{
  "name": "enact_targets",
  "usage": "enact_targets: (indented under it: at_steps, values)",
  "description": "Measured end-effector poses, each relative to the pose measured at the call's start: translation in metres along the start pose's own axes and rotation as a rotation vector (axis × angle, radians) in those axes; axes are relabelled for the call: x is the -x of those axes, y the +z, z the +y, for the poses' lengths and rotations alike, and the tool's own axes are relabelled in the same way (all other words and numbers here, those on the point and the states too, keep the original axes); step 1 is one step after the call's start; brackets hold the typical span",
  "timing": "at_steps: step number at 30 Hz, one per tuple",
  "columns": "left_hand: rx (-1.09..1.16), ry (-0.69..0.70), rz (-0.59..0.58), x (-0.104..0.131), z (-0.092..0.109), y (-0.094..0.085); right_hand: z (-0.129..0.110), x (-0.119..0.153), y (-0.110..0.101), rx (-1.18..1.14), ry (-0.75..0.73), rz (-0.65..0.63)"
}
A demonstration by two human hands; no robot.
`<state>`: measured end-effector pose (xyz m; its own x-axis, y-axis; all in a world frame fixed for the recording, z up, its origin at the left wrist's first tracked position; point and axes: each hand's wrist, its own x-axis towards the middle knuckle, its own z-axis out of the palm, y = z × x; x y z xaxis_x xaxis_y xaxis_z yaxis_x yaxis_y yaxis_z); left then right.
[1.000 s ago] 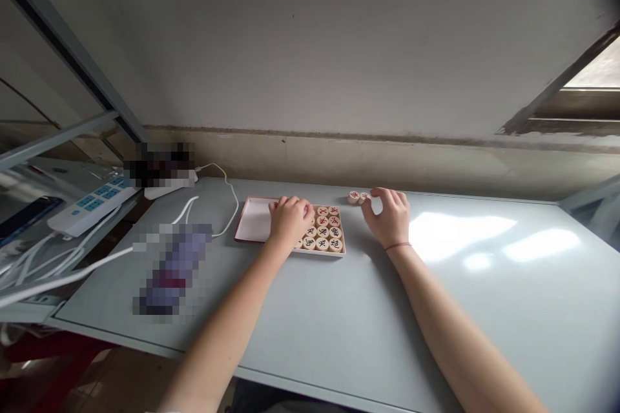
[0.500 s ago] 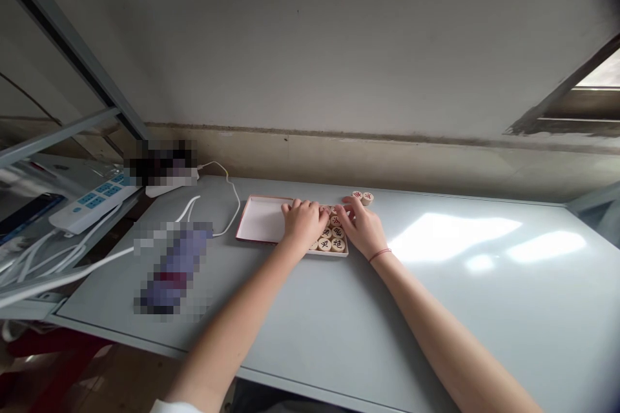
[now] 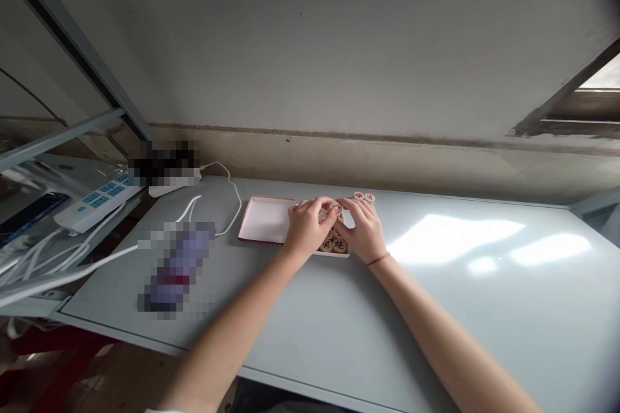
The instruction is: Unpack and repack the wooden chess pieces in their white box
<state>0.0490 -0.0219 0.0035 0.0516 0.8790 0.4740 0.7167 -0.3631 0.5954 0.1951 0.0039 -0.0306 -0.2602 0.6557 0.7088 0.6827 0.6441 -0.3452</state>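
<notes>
My left hand (image 3: 310,226) is over the right part of a shallow white box, its thumb and forefinger closed on a round wooden Chinese chess piece (image 3: 334,205). Close against it, my right hand (image 3: 364,227) curves in from the right with thumb and forefinger apart, the fingertips by that same piece. Below the hands, more pieces (image 3: 340,245) with black characters lie in the box (image 3: 334,255), partly hidden. Behind my right hand, two pieces with red characters (image 3: 359,196) stand side by side on the table.
A white-lined open tray or lid (image 3: 266,219) adjoins the box on the left. Farther left are a blurred purple object (image 3: 181,264), a white cable (image 3: 237,200) and a power strip (image 3: 97,201). The grey table (image 3: 436,310) meets the wall at the back.
My left hand has shifted slightly right, and its thumb and forefinger have closed on a piece. My right hand's fingers have drawn in beside it, uncovering the two red-marked pieces behind.
</notes>
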Motion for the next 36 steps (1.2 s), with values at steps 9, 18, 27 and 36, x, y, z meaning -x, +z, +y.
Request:
enact_targets:
  at_steps: [9,18,27,36]
  values:
    - [0.346,-0.038,0.065,-0.001,-0.011,-0.003,0.020,-0.003,-0.006,0.002,0.175,0.138]
    - [0.430,-0.116,0.194,-0.005,-0.029,-0.003,0.082,0.002,-0.029,0.106,0.717,0.309]
    - [0.219,-0.071,0.096,-0.003,-0.019,-0.008,0.075,0.005,-0.023,0.256,0.687,0.083]
    - [-0.066,0.230,-0.068,0.005,-0.015,-0.004,-0.020,-0.009,-0.011,-0.241,0.093,-0.037]
